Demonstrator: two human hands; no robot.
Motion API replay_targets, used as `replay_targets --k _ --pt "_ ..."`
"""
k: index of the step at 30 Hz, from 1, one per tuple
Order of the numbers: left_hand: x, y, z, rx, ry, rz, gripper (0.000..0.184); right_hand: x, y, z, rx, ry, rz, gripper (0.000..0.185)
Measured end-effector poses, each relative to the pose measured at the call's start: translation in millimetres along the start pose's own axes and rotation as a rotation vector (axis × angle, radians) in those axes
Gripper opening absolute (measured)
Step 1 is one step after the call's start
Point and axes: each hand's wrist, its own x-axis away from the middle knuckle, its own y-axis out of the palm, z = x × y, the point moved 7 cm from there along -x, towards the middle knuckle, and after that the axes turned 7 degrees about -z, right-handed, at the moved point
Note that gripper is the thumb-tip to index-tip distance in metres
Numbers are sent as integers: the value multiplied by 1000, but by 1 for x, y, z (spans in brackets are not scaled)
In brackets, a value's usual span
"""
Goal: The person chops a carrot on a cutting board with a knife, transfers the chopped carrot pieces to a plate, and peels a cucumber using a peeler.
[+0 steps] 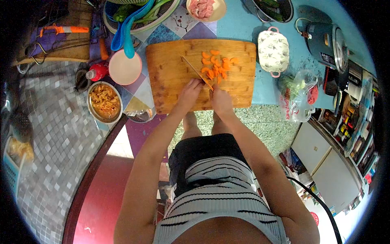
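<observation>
My right hand (pixel 222 100) is closed round the handle of a knife (pixel 197 72). Its blade, seen nearly edge-on, slants away to the upper left over a wooden cutting board (pixel 170 77). Close to the blade's left side, my left hand (pixel 190 92) rests on the board with its fingers curled under. Whatever lies beneath those fingertips is hidden. A loose pile of orange carrot slices (pixel 217 67) is spread to the right of the blade, some overlapping.
Left of the board are a pink-rimmed bowl (pixel 124 68), a metal bowl of brownish-orange food (pixel 105 101) and a red bottle (pixel 97 72). Raw meat (pixel 202 9) sits behind. To the right are a patterned dish (pixel 273 52), a plastic bag (pixel 298 97) and a dark cooker (pixel 325 42).
</observation>
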Motion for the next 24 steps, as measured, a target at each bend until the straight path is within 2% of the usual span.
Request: replay_targets --k 2,8,10,17,22,24 --pt "4 2 -1 0 -24 -36 28 -7 10 3 38 25 36 19" --pt "4 0 -2 -95 -7 65 24 -12 9 12 -97 -6 39 18" --pt "8 12 -10 -43 -49 -27 25 0 -2 3 -78 -18 35 18" --pt "7 1 -2 -6 -53 -58 25 -13 18 2 46 8 -47 20" --pt "10 -5 0 -39 14 9 23 -14 10 2 18 -54 10 23" --pt "11 -2 -1 -9 -26 -34 24 -4 7 1 -21 -39 17 24"
